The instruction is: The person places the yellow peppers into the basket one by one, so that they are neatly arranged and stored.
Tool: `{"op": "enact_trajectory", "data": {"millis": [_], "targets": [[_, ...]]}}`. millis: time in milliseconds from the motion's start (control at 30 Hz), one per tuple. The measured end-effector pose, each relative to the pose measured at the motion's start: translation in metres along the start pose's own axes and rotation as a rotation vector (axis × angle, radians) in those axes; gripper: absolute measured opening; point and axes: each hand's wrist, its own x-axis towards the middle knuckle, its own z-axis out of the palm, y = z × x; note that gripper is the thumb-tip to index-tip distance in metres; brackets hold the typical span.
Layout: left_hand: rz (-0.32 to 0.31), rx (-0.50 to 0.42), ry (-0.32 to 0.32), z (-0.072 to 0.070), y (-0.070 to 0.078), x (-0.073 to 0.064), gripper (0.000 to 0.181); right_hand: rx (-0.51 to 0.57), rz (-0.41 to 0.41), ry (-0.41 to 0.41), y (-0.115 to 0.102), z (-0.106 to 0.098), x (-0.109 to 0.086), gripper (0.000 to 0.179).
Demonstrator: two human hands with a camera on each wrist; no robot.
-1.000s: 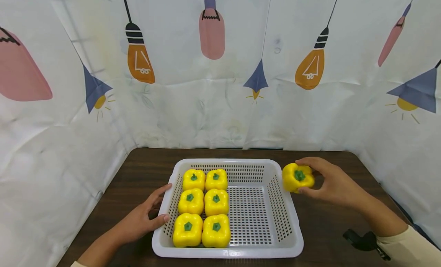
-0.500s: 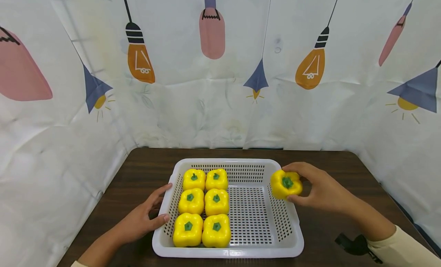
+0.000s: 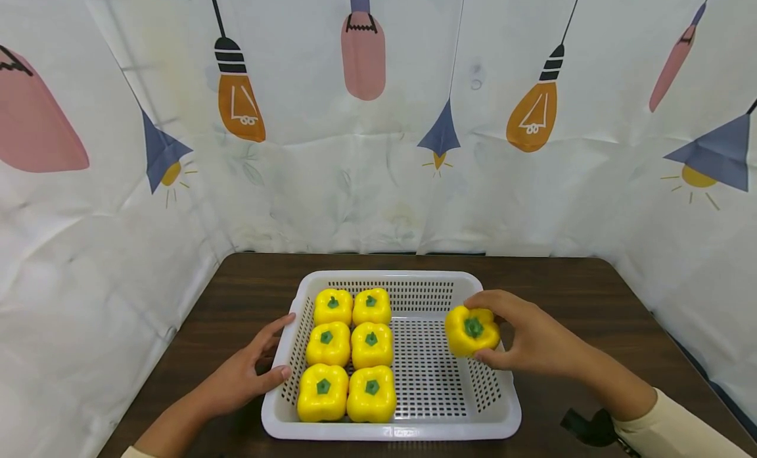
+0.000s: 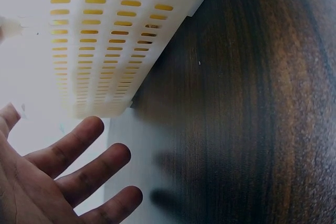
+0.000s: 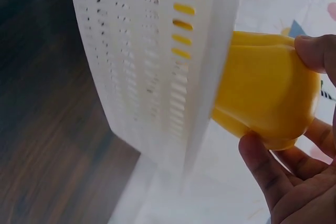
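A white perforated plastic basket (image 3: 390,433) stands on the table, with yellow bell peppers (image 3: 328,344) in two columns along its left half. Over the basket's right side my right hand (image 3: 532,336) holds another yellow bell pepper (image 3: 471,331) between thumb and fingers, its green stem facing up. In the right wrist view that pepper (image 5: 268,87) shows above the basket's rim, partly behind the wall (image 5: 157,77). At the left rim my left hand (image 3: 242,372) touches the basket with thumb and fingertips, its fingers spread; the left wrist view shows this hand (image 4: 68,177) near the basket's outer wall (image 4: 105,45).
The dark wood-grain table (image 3: 248,280) extends around the basket on all sides. Behind it and at both sides hangs a white sheet (image 3: 355,182) printed with lamps. A black strap-like device (image 3: 588,426) sits at the right wrist, beside a cream sleeve (image 3: 668,425).
My right hand has moved left and a little nearer with the yellow bell pepper, from beside the basket's right rim to over its inside. The left hand and the other peppers stay put.
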Motion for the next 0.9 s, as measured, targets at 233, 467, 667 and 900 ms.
{"op": "enact_trajectory", "data": {"millis": [233, 467, 667, 900], "targets": [[0.03, -0.037, -0.015, 0.001, -0.002, 0.0, 0.081, 0.04, -0.01, -0.038, -0.005, 0.011, 0.003, 0.068], [0.024, -0.025, -0.012, 0.0, -0.001, 0.0, 0.08, 0.057, -0.038, -0.041, -0.01, 0.02, 0.006, 0.068], [0.038, -0.026, -0.02, -0.001, 0.0, 0.001, 0.081, 0.076, -0.031, -0.071, -0.013, 0.028, 0.007, 0.066], [0.033, -0.028, -0.024, -0.002, 0.001, 0.0, 0.081, 0.073, -0.003, -0.097, -0.017, 0.037, 0.008, 0.065]]}}
